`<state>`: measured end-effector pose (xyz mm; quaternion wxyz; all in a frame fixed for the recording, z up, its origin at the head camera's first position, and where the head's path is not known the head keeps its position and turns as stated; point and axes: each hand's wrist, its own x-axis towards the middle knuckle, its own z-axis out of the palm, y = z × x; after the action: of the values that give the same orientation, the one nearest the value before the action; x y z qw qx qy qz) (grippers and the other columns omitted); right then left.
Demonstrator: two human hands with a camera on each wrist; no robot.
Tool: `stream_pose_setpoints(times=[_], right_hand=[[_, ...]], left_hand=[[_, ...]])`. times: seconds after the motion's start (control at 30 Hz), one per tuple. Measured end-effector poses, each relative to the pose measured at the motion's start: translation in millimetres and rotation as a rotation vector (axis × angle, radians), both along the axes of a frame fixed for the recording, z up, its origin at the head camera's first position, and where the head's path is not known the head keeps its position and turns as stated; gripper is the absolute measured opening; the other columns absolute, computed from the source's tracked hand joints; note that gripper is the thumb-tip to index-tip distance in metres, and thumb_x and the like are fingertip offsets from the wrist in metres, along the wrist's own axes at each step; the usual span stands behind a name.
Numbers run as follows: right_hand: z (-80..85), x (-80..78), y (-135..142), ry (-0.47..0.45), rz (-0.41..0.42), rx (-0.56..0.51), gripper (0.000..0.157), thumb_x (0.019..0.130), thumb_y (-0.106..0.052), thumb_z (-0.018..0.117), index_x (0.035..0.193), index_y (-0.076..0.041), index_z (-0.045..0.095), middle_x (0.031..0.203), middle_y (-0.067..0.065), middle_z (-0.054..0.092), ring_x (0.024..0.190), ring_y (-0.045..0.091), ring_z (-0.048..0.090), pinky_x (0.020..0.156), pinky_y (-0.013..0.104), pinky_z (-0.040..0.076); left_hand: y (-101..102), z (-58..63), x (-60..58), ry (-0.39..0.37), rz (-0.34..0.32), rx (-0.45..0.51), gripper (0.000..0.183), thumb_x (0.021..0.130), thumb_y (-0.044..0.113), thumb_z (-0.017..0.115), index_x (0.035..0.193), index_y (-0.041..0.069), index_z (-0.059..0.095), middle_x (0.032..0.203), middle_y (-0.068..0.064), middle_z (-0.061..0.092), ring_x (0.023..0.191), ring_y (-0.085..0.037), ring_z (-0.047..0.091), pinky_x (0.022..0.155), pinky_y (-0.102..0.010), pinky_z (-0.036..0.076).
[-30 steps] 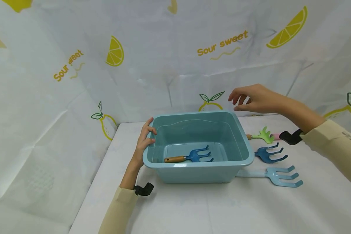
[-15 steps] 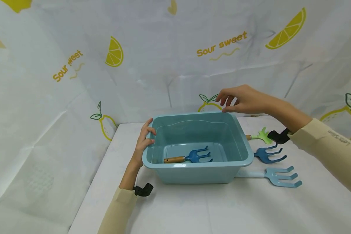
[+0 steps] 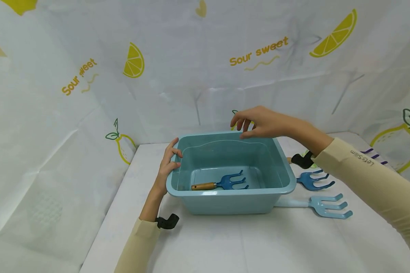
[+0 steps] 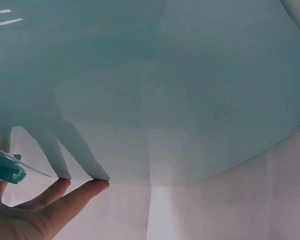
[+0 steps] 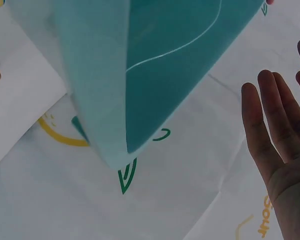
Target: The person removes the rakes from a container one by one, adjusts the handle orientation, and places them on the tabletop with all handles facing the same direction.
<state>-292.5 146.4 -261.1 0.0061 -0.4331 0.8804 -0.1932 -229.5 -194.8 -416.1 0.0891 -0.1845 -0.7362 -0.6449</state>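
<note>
Tub steadied at left, right hand free above far rim

A blue-green tub [image 3: 225, 203] stands on the table [image 3: 208, 244] at frame centre. Its left rim is held by the left hand [image 3: 165, 167], fingers hooked over the edge. The right hand [image 3: 259, 123] is poised at the far right rim, fingers loosely bent and apart; nothing is held. A wooden-handled blue fork [image 3: 227, 182] lies on the tub floor. To the right, a second blue fork [image 3: 312, 181] and a light blue fork [image 3: 329, 206] rest on the table.

Step judged: tub steadied, right hand being positioned. Whether rim or inside fork is aimed for cannot be told; either way, a controlled lowering seems called for, with the tub kept still.
</note>
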Motion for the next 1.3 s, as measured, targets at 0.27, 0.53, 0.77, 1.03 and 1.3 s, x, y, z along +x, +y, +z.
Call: stream_pose_setpoints(times=[0.27, 0.53, 0.77, 1.03, 1.3], right_hand=[[-8.2, -3.7, -25.3, -0.036, 0.086, 0.028, 0.036, 0.092, -0.017, 0.076, 0.126, -0.015, 0.064, 0.115, 0.003, 0.073, 0.106, 0.025, 0.071, 0.093, 0.045, 0.056], [-15.8, -9.4, -46.2, -0.076, 0.118, 0.061, 0.036, 0.093, -0.016, 0.075, 0.126, -0.014, 0.063, 0.115, 0.006, 0.073, 0.104, 0.023, 0.072, 0.097, 0.047, 0.055], [-29.7, -12.9, -62.7, -0.104, 0.141, 0.102, 0.035, 0.094, -0.022, 0.074, 0.127, -0.017, 0.063, 0.116, 0.005, 0.072, 0.105, 0.022, 0.071, 0.095, 0.046, 0.055], [-54.5, -17.6, -81.3, -0.194, 0.201, 0.071, 0.037, 0.092, -0.018, 0.075, 0.127, -0.011, 0.063, 0.115, 0.011, 0.073, 0.103, 0.026, 0.073, 0.090, 0.040, 0.058], [-77.2, -21.5, -95.1, -0.326, 0.230, 0.063, 0.041, 0.093, -0.019, 0.074, 0.130, -0.010, 0.061, 0.116, 0.015, 0.072, 0.106, 0.028, 0.073, 0.089, 0.039, 0.058]], left_hand=[[-0.1, 0.3, 0.0, 0.004, 0.000, -0.009, 0.034, 0.079, 0.014, 0.041, 0.108, -0.004, 0.042, 0.173, 0.002, 0.016, 0.158, -0.036, 0.015, 0.117, -0.067, 0.022], [0.2, 1.7, 0.0, 0.006, 0.006, -0.011, 0.034, 0.080, 0.014, 0.041, 0.109, -0.004, 0.043, 0.172, 0.003, 0.017, 0.157, -0.035, 0.017, 0.117, -0.068, 0.022], [-0.5, 0.8, 1.0, 0.017, 0.010, -0.022, 0.033, 0.080, 0.014, 0.042, 0.108, -0.002, 0.044, 0.172, 0.001, 0.017, 0.158, -0.034, 0.015, 0.118, -0.068, 0.017], [-0.9, -0.6, 1.3, 0.012, 0.003, -0.012, 0.034, 0.080, 0.014, 0.041, 0.109, -0.003, 0.043, 0.172, 0.001, 0.016, 0.158, -0.035, 0.015, 0.117, -0.067, 0.018], [-0.6, 0.4, 0.3, 0.012, 0.003, -0.019, 0.033, 0.081, 0.015, 0.042, 0.109, -0.002, 0.045, 0.173, -0.008, 0.014, 0.158, -0.035, 0.016, 0.117, -0.066, 0.020]])
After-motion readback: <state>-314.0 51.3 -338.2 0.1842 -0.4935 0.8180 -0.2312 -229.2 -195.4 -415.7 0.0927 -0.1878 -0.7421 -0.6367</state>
